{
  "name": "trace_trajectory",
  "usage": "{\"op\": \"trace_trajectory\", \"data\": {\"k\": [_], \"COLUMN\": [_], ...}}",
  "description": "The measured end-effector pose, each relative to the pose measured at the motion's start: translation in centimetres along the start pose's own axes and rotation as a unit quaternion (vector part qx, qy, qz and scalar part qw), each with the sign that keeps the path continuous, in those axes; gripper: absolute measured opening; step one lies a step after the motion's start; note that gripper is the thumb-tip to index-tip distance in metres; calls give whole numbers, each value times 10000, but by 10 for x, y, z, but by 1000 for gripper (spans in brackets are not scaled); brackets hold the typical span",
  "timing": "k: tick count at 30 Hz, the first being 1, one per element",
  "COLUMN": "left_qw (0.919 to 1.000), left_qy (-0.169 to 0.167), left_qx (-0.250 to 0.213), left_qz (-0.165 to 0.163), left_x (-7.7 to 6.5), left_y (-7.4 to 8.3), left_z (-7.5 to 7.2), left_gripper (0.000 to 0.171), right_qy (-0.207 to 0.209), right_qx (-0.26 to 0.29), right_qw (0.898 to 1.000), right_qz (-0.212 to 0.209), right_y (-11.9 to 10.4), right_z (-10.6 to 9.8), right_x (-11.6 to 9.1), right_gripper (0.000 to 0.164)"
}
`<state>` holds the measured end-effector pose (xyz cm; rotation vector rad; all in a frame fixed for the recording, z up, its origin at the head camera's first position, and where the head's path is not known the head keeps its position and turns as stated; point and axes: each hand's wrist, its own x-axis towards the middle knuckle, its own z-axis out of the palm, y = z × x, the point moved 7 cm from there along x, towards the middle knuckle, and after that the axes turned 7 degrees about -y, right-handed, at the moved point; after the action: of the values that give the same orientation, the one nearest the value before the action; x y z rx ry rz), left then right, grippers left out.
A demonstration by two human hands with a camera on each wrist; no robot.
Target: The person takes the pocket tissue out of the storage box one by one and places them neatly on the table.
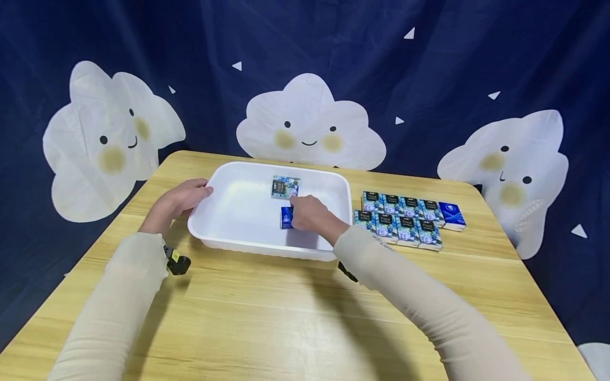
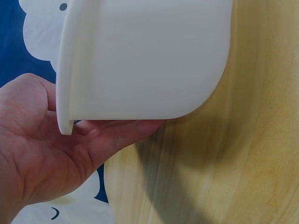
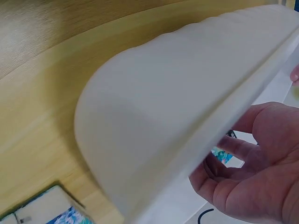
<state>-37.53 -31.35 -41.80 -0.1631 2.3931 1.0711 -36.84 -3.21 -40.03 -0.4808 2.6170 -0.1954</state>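
A white plastic tub (image 1: pixel 238 211) stands on the table. At its left end my left hand (image 1: pixel 183 196) grips it, with the thumb at the rim and the fingers along the outer wall (image 2: pixel 149 60). My right hand (image 1: pixel 312 212) reaches inside the tub and holds a blue tissue pack (image 1: pixel 286 217) near the tub's floor. Just behind that pack lies a floral tissue pack (image 1: pixel 285 187) with a dark label. In the right wrist view the fingers of my right hand (image 3: pixel 252 163) are curled, and the tub wall hides the blue pack.
Right of the tub, several floral tissue packs (image 1: pixel 407 228) lie in two rows side by side. A blue pack (image 1: pixel 451 216) ends the far row. The wooden table (image 1: pixel 267 307) runs back to a dark blue curtain (image 1: pixel 205 42) with cloud faces.
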Motion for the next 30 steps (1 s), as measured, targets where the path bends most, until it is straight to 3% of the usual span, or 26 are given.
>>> {"op": "trace_trajectory", "data": {"k": [9,16,19,26,30], "left_qw": [10000,10000,10000,10000,10000], "left_qy": [-9,-53,-70,-42,-39], "left_qx": [-6,-47,-25,-4,20], "left_qz": [-14,-54,-50,-37,-29], "left_x": [-1,0,-1,-3,-3], "left_y": [0,0,0,1,0], "left_z": [-1,1,1,0,0], "left_gripper": [58,59,60,59,59], "right_qy": [-163,-703,-834,-618,-500], "right_qx": [-179,-212,-274,-468,-680], "right_qw": [9996,9973,9961,9968,9960], "right_qz": [-155,-34,-59,-181,-296], "right_y": [11,13,13,19,20], "right_z": [-2,-2,-1,3,5], "right_x": [-7,-20,-24,-25,-25], "right_gripper": [32,40,35,13,20]}}
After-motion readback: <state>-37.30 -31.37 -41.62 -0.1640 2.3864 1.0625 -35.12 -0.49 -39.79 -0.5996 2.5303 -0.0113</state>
